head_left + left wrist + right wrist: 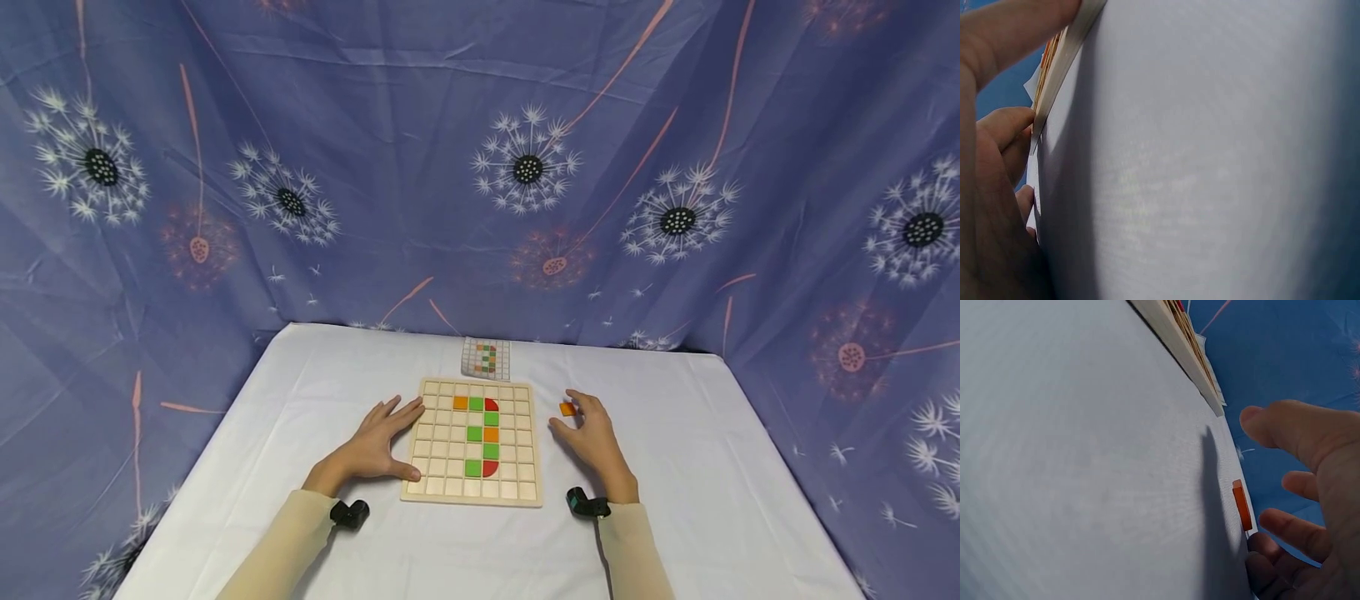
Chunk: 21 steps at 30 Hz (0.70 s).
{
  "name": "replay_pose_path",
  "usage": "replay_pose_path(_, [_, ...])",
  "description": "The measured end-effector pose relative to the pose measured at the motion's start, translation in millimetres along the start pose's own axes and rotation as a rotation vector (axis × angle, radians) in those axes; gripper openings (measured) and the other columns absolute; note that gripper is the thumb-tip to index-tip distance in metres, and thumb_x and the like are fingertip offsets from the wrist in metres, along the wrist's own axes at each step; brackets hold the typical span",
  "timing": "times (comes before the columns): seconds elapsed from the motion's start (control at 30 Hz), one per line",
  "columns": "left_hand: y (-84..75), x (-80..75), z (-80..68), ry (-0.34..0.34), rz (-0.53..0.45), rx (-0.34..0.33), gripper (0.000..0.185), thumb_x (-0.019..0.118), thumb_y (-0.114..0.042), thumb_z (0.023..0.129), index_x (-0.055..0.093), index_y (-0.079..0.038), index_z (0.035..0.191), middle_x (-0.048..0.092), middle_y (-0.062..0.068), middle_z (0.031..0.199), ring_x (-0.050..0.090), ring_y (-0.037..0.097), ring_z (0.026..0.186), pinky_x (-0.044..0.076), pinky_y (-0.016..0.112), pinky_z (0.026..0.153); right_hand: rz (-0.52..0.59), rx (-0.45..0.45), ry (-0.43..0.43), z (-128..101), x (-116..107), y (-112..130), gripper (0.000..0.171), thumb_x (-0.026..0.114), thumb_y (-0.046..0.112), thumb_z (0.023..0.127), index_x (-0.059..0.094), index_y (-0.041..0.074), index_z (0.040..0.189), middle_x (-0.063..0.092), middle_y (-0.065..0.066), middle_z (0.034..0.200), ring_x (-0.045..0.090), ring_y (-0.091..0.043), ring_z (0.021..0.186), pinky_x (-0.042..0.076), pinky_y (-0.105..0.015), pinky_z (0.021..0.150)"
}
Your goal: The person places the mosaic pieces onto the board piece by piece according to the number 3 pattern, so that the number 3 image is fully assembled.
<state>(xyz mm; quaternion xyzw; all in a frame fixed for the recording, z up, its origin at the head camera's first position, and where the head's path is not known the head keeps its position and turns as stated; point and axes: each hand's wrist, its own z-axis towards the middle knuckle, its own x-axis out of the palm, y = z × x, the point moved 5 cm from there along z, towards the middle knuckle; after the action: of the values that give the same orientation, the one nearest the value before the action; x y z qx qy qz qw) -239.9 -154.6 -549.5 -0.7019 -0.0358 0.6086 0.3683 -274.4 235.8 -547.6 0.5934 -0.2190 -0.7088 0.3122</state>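
Observation:
A square wooden grid board point(442, 487) lies on the table, with several orange, green and red tiles point(491, 451) in its cells. My left hand point(375, 440) rests at its left edge, fingers spread, thumb near the lower left corner. In the left wrist view the thumb and a fingertip touch the board's rim point(1060, 62). To the board's right is my right hand point(596, 437), thumb and fingers parted around a loose orange tile point(567, 409). The right wrist view has that tile point(1242, 505) on the cloth, with the thumb apart from it; whether a finger touches it I cannot tell.
Behind the board lies a small pattern card point(486, 358) printed with a coloured grid. A white cloth point(337, 367) covers the table. A blue curtain with dandelion prints point(420, 208) hangs behind and at both sides.

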Motion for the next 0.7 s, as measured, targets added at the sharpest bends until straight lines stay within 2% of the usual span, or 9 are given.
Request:
replay_pose_path(0.4, [1.5,0.4,-0.7,0.007,0.019,-0.006,0.123,0.087,-0.069,0.063,0.039,-0.011,0.16,0.028,0.005,0.17,0.015,0.045,0.158,0.01,0.066,0.126,-0.008,-0.004,-0.006,2.8,0.4,-5.5,0.054,0.077,0.013,0.09,0.06,-0.004,0.138,0.064,-0.026,0.127,0.064,-0.039,0.112,0.052,-0.056,0.102])
replay_pose_path(0.7, [0.4,-0.3,-0.3,-0.002,0.014,0.005,0.121,0.088,-0.065,0.063,0.04,-0.009,0.159,0.031,0.008,0.169,0.017,0.048,0.156,0.011,0.069,0.125,-0.016,-0.027,-0.027,1.9,0.0,-5.2,0.037,0.077,0.004,0.088,0.069,-0.004,0.124,0.067,-0.023,0.12,0.066,-0.036,0.109,0.056,-0.052,0.097])
